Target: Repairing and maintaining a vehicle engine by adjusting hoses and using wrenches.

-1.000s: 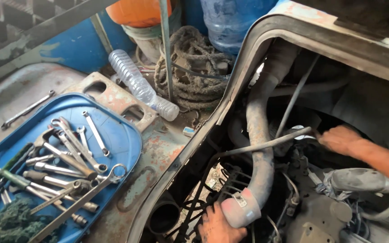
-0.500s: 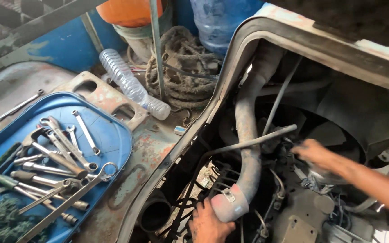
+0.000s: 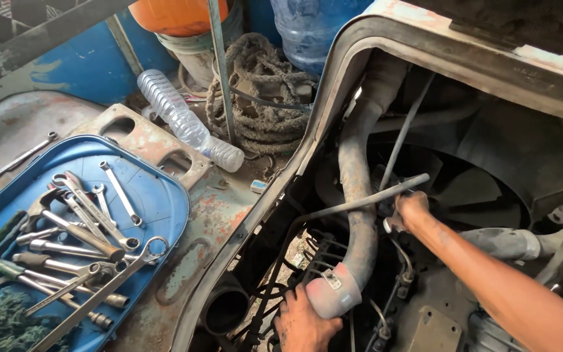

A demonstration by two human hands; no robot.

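Note:
I look down into an open engine bay. A thick, dirty grey hose (image 3: 354, 189) runs down from the top and ends in a pale cuff with a clamp tag. My left hand (image 3: 304, 322) grips that lower end from below. My right hand (image 3: 413, 212) reaches in from the right, its fingers curled on a small metal part just under a thin metal tube (image 3: 360, 203) that crosses the hose. What the part is cannot be made out. The fan (image 3: 470, 189) sits behind the right hand.
A blue tray (image 3: 164, 202) at the left holds several wrenches and sockets. A lone wrench (image 3: 14, 161) lies on the rusty floor beside it. A plastic bottle (image 3: 187, 124), a coil of rope (image 3: 262, 98), an orange container and a blue water jug stand behind the bay's rusty rim (image 3: 307, 137).
My right hand has moved left from the tube's free end to a spot under the tube, closer to the hose. The left hand stays on the hose end.

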